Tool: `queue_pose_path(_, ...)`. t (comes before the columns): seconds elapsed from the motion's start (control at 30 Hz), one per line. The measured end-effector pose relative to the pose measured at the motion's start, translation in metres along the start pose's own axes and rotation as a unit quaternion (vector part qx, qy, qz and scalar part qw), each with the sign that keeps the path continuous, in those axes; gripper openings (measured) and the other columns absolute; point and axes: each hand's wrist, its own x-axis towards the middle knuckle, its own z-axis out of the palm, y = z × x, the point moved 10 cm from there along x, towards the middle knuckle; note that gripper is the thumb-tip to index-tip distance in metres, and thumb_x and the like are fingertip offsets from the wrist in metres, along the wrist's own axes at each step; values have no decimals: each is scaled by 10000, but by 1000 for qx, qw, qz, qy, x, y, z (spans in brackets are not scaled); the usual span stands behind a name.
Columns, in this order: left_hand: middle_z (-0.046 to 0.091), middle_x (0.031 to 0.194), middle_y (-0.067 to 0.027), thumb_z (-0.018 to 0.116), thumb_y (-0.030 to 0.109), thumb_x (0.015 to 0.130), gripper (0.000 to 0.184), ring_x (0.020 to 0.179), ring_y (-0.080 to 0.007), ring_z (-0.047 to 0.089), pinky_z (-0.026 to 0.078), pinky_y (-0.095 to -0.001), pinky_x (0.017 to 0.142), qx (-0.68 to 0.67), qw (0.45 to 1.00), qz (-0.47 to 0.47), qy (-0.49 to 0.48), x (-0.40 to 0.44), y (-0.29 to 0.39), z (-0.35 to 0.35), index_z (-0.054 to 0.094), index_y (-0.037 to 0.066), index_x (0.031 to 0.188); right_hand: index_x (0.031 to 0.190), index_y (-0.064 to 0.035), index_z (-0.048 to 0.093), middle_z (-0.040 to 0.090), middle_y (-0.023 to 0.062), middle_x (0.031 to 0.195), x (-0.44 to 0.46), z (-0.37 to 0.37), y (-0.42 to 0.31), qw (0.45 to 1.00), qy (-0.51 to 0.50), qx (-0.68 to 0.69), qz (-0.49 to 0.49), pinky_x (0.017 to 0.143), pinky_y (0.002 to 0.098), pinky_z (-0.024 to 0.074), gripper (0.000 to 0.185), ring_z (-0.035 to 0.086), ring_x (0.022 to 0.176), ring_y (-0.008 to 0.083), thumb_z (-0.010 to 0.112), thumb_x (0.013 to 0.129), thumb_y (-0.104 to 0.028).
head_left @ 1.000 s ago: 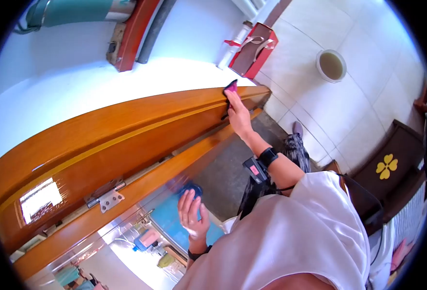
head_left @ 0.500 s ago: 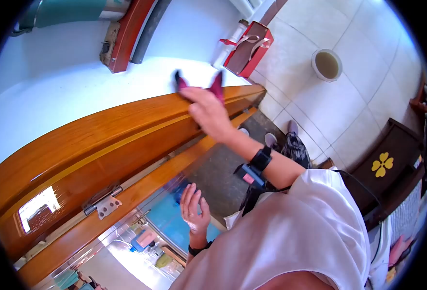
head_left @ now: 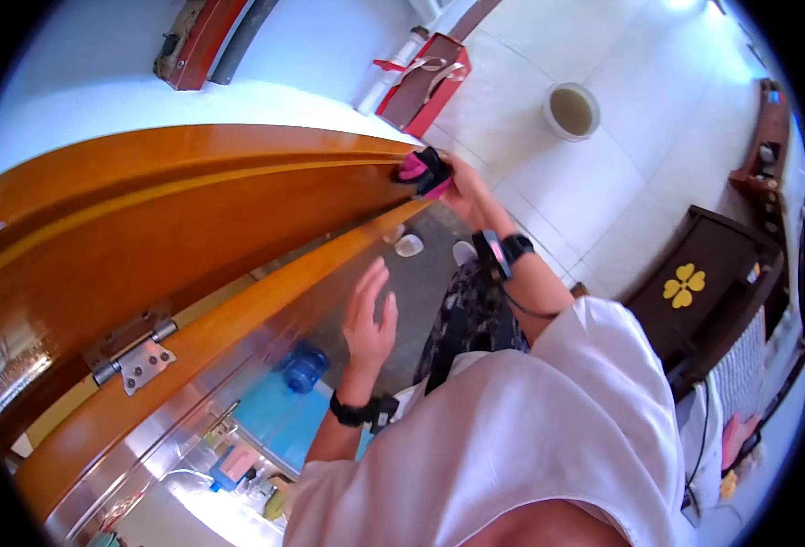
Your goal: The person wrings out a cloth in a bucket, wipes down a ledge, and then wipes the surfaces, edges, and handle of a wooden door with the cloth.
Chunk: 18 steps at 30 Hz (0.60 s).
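My right hand [head_left: 464, 193] grips a black and pink cloth [head_left: 428, 171] against the far end of the glossy orange-brown wooden frame [head_left: 266, 187]. Part of its fingers is hidden behind the cloth. Lower down, my left hand [head_left: 369, 324] is raised with its fingers stretched out and holds nothing. It is nearest to the narrower wooden rail [head_left: 247, 305], which carries a metal hinge [head_left: 145, 365] at its left part. Both wrists wear black bands.
A red bag [head_left: 428, 84] leans by the white wall, near a bucket of murky liquid [head_left: 571, 112] on the tiled floor. Dark furniture with a yellow flower [head_left: 684, 285] stands right. A blue water bottle [head_left: 305, 366] and a cluttered counter show below left.
My right hand has moved with the cloth from the frame's upper face to its far end. My left hand is higher, closer to the rail. The whole view has shifted.
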Motion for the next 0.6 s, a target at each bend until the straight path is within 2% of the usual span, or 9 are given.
queue_pose_path(0.03, 557, 1243, -171, 562, 8, 853, 329, 1159, -283, 531, 384, -369, 1003, -12, 1000, 4, 3, 8, -7, 11, 550, 4, 1182, 1085, -12, 582, 661, 107, 1028, -22, 2, -4, 1000, 5, -9, -8, 795, 405, 538, 316, 655, 900, 242, 384, 967, -229)
queue_pose_path(0.1, 524, 1297, -155, 545, 88, 899, 378, 1198, -264, 502, 371, -355, 1014, -126, 987, -91, 51, 20, -37, 23, 500, 21, 1268, 1152, -14, 548, 650, 109, 1056, -77, 31, -2, 994, -61, 95, 15, 867, 392, 520, 337, 643, 945, 230, 462, 945, -267)
queue_pose_path(0.13, 524, 1297, -155, 545, 88, 899, 378, 1198, -264, 502, 371, -355, 1014, -134, 985, -91, 55, 29, -38, 28, 500, 21, 1268, 1152, -14, 548, 650, 109, 1056, -101, 38, -3, 994, -58, 86, 13, 867, 392, 520, 337, 643, 945, 230, 462, 945, -267)
queue_pose_path(0.23, 541, 1276, -156, 583, 188, 902, 469, 1206, -271, 492, 363, -324, 1001, -156, 982, -75, 75, 54, -42, 33, 450, 14, 1317, 1146, -33, 567, 645, 95, 1082, -142, 25, 9, 999, -18, 35, 17, 888, 372, 502, 339, 628, 980, 213, 580, 895, -262)
queue_pose_path(0.3, 543, 1273, -153, 637, 284, 865, 596, 1195, -277, 501, 373, -324, 992, -247, 953, -132, -119, 50, -58, 89, 410, 10, 1344, 1147, -34, 570, 646, 95, 1082, -154, 11, 12, 1000, -8, 27, -5, 870, 359, 506, 333, 631, 964, 211, 587, 892, -248)
queue_pose_path(0.33, 543, 1273, -153, 637, 284, 865, 596, 1195, -277, 501, 373, -324, 992, -252, 951, -132, -118, 45, -57, 96, 410, 10, 1344, 1148, -35, 573, 647, 96, 1082, -159, 6, 11, 999, -4, 22, -24, 852, 346, 509, 328, 634, 948, 208, 594, 889, -234)
queue_pose_path(0.4, 550, 1265, -149, 695, 364, 804, 716, 1189, -263, 509, 382, -333, 985, -229, 950, -77, -198, 36, -42, 125, 399, 10, 1352, 1166, -34, 559, 638, 95, 1102, -163, 1, 6, 997, -6, 41, -67, 871, 334, 486, 330, 623, 962, 207, 562, 910, -242)
queue_pose_path(0.47, 590, 1204, -148, 729, 376, 761, 768, 1139, -260, 548, 403, -341, 961, -260, 949, -50, -170, 29, -39, 133, 396, 22, 1356, 1175, -34, 538, 622, 90, 1134, -168, 2, 1, 994, -24, 46, -95, 932, 343, 448, 338, 601, 1012, 208, 525, 931, -267)
queue_pose_path(0.6, 659, 1028, -136, 713, 277, 782, 572, 979, -257, 625, 464, -341, 857, -218, 956, -76, -180, 19, -57, 154, 510, 49, 1265, 1204, -43, 515, 607, 81, 1160, -182, 4, -1, 992, -61, 0, -108, 939, 335, 425, 364, 577, 1048, 194, 499, 944, -297)
